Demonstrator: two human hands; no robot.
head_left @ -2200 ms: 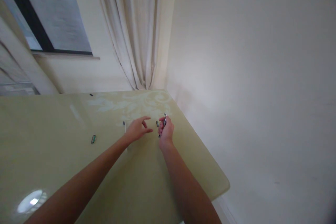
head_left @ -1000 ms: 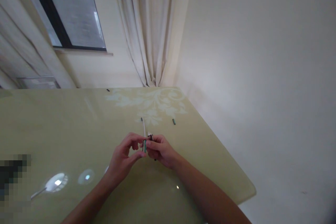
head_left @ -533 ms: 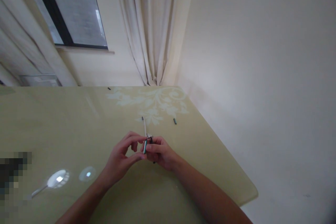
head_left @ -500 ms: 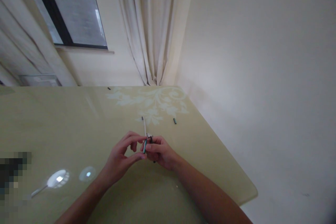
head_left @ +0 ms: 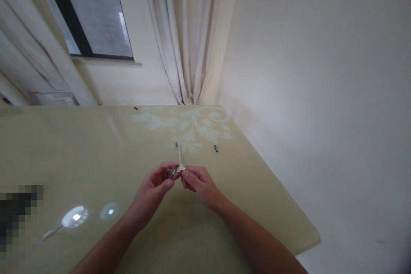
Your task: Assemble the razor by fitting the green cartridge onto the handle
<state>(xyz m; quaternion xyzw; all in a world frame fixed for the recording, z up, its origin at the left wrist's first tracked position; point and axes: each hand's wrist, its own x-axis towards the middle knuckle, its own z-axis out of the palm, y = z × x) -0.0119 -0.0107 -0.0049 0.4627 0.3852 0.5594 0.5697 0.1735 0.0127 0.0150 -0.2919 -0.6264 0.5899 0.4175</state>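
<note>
Over the table, my left hand (head_left: 154, 183) pinches a short, dark, narrow bar (head_left: 174, 173) between thumb and fingers, and the bar leans. Close beside it, my right hand (head_left: 201, 183) grips a small, whitish, crumpled-looking piece (head_left: 180, 168) with its thumb and fingers. The kind of either thing is too small to make out. A thin white cord-like strip (head_left: 179, 154) runs up from the whitish piece, and at its far end is a small dark tip (head_left: 176, 144). Whether the bar touches the whitish piece I cannot tell.
On the glossy yellowish table (head_left: 257, 205) lie a small dark bar (head_left: 216, 148) at right and another dark piece (head_left: 135, 108) by the far edge. Light reflections show at lower left, beside a pixelated dark area. Curtains (head_left: 180, 30), a window and a wall stand beyond.
The dark bar, earlier between both hands' fingers, is now in my left hand and more tilted. My left fingers have closed in. My right hand has turned, showing more of the whitish piece.
</note>
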